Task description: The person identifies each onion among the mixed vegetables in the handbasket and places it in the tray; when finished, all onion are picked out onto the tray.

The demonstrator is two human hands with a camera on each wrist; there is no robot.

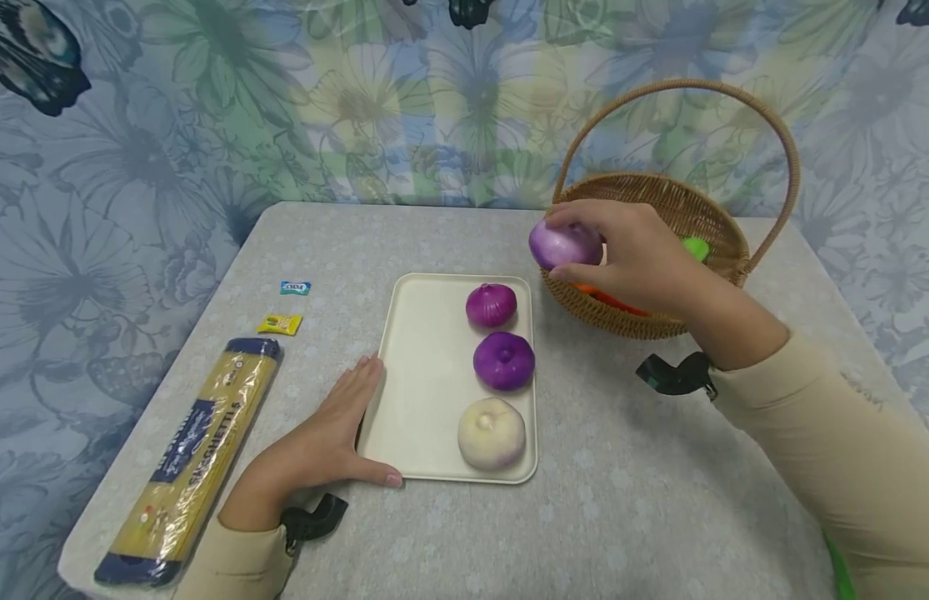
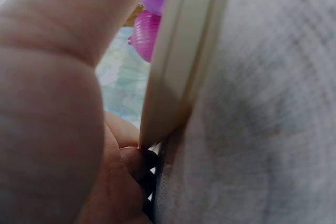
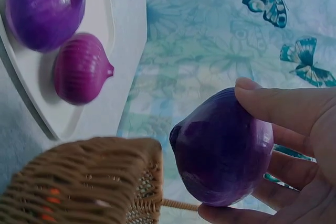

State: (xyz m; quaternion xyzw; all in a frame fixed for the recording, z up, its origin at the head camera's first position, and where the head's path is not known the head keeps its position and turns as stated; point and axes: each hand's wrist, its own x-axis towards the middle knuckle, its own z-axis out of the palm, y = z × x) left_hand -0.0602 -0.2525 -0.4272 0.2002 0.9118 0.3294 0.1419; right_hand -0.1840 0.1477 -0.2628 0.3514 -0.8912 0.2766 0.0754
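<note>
My right hand (image 1: 636,250) grips a glossy purple onion (image 1: 565,246) between thumb and fingers, above the left rim of a wicker basket (image 1: 681,192). In the right wrist view, the held onion (image 3: 223,148) is clear of the basket wall. My left hand (image 1: 329,437) rests beside a cream tray (image 1: 427,375), fingers extended along its left edge and thumb at the near corner. A column on the tray's right side holds a small magenta onion (image 1: 491,305), a larger violet onion (image 1: 504,361) and a cream-white onion-like vegetable (image 1: 491,433).
Orange-red items (image 1: 614,300) and a bright green one (image 1: 696,247) show inside the basket, partly hidden by my right hand. Left of the tray lie a spaghetti packet (image 1: 197,458), a yellow wrapped sweet (image 1: 280,324) and a blue one (image 1: 295,287). The basket's tall handle (image 1: 681,84) arches up.
</note>
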